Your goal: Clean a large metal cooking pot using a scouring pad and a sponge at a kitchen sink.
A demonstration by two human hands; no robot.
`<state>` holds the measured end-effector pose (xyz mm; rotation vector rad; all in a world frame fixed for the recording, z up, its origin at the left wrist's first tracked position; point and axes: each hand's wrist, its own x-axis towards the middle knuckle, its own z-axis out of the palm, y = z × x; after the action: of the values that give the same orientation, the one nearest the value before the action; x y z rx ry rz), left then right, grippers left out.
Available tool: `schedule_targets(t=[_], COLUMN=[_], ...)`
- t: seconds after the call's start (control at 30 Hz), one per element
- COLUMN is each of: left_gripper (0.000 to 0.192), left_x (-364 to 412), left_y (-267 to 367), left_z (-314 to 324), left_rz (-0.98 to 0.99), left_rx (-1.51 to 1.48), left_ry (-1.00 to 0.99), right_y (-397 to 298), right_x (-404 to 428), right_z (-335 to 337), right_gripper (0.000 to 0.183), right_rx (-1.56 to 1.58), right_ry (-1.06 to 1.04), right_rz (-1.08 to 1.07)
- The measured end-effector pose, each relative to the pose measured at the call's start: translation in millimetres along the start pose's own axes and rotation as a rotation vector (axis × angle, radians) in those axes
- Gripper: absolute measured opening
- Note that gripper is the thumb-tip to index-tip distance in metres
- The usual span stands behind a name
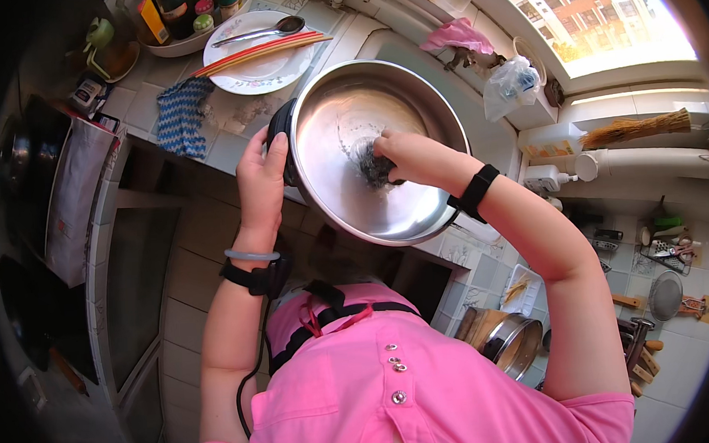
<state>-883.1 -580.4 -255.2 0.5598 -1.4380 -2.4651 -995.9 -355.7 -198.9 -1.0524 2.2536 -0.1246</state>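
Note:
A large stainless steel pot (329, 193) with black side handles is tilted over the sink's near edge, its inside facing up. My left hand (263, 172) grips the black handle on the pot's left side, thumb towards the rim. Inside the pot, my right hand (408, 158) holds a dark metal wire scourer (373, 165) against the bottom. The scourer is partly hidden by my fingers. Around it the bottom shows small dark specks and a wet patch. The pot's right handle is mostly hidden.
Left of the sink (493, 112), a floral plate (227, 81) bears a spoon (260, 31) and chopsticks (261, 52). A blue striped cloth (182, 119) lies on the tiled counter. A plastic bag (513, 87) hangs by the window. Bottles and a straw brush (638, 128) stand or lie at right.

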Motion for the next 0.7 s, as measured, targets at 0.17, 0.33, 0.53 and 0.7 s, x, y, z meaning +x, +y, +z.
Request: schedule_targets(t=[0.17,0.33,0.53,0.7], left_gripper=[0.036,0.037,0.038,0.036], left_x=[0,3,4,5], left_y=[-1,-7,-6,-5], left_z=[0,-4,-4,-8], left_rz=[0.035,0.017,0.043,0.020], left_rx=[-0.020,-0.052,-0.055,-0.071], left_ry=[-0.004,-0.025,-0.052,-0.068], right_y=[-4,-22,-4,-40], right_x=[7,34,41,44], right_z=[5,2,2,11], right_gripper=[0.029,0.025,0.019,0.019], right_rx=[-0.023,0.030,-0.084,-0.015], right_ry=[0.034,0.130,0.248,0.129], right_rz=[-0.002,0.018,0.141,0.043])
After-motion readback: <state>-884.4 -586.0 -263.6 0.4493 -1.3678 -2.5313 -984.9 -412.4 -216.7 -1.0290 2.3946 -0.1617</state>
